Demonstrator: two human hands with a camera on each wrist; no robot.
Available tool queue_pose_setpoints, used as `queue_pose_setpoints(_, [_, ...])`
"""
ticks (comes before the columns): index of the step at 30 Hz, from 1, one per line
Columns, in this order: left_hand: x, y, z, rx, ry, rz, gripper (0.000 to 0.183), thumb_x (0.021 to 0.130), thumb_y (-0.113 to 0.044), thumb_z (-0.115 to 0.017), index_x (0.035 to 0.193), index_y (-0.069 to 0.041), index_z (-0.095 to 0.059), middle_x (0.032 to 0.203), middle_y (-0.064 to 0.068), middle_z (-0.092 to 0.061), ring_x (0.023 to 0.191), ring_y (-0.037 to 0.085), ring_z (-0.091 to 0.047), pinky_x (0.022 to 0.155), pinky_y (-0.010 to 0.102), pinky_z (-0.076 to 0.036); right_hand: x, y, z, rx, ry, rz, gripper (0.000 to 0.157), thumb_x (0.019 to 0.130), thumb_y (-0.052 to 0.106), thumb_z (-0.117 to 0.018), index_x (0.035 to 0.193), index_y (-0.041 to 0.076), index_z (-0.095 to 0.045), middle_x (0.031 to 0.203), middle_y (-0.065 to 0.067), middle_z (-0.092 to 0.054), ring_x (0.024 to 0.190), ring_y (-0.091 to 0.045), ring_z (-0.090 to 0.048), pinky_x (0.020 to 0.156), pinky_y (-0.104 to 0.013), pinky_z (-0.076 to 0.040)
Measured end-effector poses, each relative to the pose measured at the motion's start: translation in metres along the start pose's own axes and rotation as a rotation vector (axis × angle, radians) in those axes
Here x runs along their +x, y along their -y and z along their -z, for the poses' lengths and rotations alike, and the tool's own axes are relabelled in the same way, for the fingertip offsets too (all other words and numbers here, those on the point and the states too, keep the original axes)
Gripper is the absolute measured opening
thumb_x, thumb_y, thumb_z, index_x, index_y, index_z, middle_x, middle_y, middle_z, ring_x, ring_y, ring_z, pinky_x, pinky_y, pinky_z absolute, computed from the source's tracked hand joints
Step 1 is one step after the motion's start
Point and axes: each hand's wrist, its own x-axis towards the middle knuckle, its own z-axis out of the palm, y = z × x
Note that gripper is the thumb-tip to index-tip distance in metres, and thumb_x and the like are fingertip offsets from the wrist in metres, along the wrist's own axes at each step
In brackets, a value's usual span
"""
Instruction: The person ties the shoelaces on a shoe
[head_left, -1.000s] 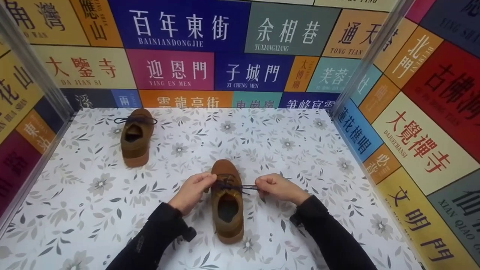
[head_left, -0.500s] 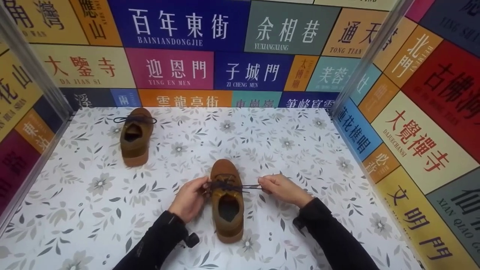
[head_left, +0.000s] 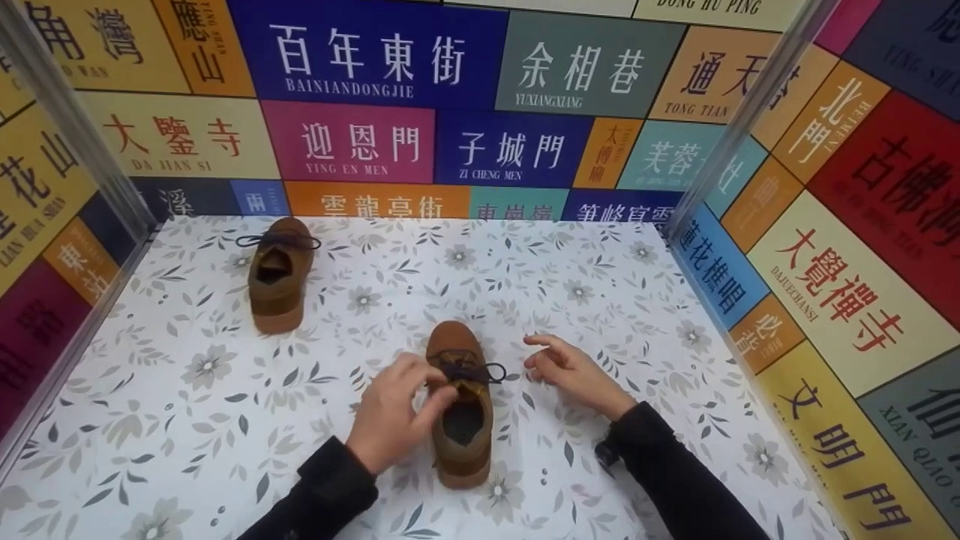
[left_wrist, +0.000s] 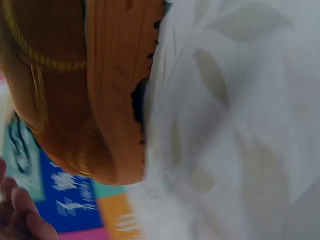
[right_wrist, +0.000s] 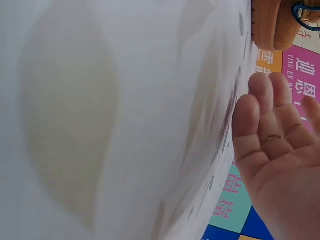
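A brown lace-up shoe stands upright on the floral cloth, toe pointing away; a loop of its dark shoelace sticks out on the right. At the shoe's left side, my left hand hovers with thumb and fingers beside the lacing, bent and apart. The left wrist view shows the shoe's side close up, with several fingertips at the corner and nothing seen between them. My right hand is in the air to the right of the loop, fingers loosely extended and holding nothing.
A matching brown shoe with a tied bow stands at the back left. White cloth with grey flowers covers the surface. Colourful panels with Chinese lettering wall it in behind and at both sides.
My right hand has let go of the shoelace and spread its fingers. My left hand has left the lace's left end and come over the shoe's opening. A loop now shows on the right.
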Motion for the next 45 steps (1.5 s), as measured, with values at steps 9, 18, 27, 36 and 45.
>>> queue_pose_setpoints(9, [-0.013, -0.041, 0.001, 0.399, 0.177, -0.324, 0.051, 0.09, -0.068, -0.072, 0.078, -0.02, -0.062, 0.074, -0.005, -0.056, 0.059, 0.014, -0.052, 0.055, 0.031, -0.041, -0.01, 0.004, -0.004, -0.242, 0.026, 0.012, 0.051, 0.105, 0.036, -0.069, 0.144, 0.004, -0.062, 0.127, -0.01, -0.077, 0.119, -0.029, -0.073, 0.103, -0.041, -0.057])
queue_pose_setpoints(18, [-0.018, -0.059, -0.002, 0.594, 0.351, -0.325, 0.051, 0.077, -0.063, -0.087, 0.08, -0.018, -0.064, 0.071, -0.005, -0.058, 0.056, 0.016, -0.053, 0.054, 0.031, -0.039, -0.017, 0.012, -0.012, -0.434, 0.051, 0.044, 0.047, 0.102, 0.04, -0.073, 0.139, 0.01, -0.069, 0.135, -0.009, -0.074, 0.128, -0.031, -0.068, 0.113, -0.052, -0.051])
queue_pose_setpoints(27, [-0.01, -0.035, 0.003, 0.603, 0.17, -0.342, 0.048, 0.071, -0.049, -0.096, 0.082, -0.014, -0.064, 0.074, -0.002, -0.06, 0.061, 0.017, -0.057, 0.06, 0.032, -0.048, -0.021, 0.012, -0.014, -0.494, 0.029, 0.066, 0.044, 0.1, 0.038, -0.075, 0.135, 0.011, -0.072, 0.133, -0.009, -0.074, 0.13, -0.033, -0.066, 0.116, -0.055, -0.048])
queue_pose_setpoints(36, [0.053, 0.058, 0.025, 0.514, 0.164, -0.027, 0.04, 0.08, -0.028, -0.094, 0.095, -0.002, -0.067, 0.088, 0.015, -0.07, 0.075, 0.033, -0.067, 0.073, 0.047, -0.059, -0.025, 0.009, -0.016, -0.47, 0.034, 0.018, 0.045, 0.099, 0.041, -0.076, 0.135, 0.015, -0.071, 0.136, -0.007, -0.073, 0.134, -0.033, -0.063, 0.12, -0.055, -0.044])
queue_pose_setpoints(45, [0.097, 0.127, 0.059, 0.495, 0.105, 0.217, 0.036, 0.086, -0.013, -0.09, 0.104, 0.007, -0.066, 0.105, 0.029, -0.071, 0.092, 0.051, -0.07, 0.084, 0.061, -0.057, -0.027, 0.012, -0.014, -0.444, 0.032, -0.012, 0.048, 0.098, 0.044, -0.075, 0.137, 0.016, -0.07, 0.137, -0.006, -0.072, 0.135, -0.031, -0.063, 0.12, -0.055, -0.044])
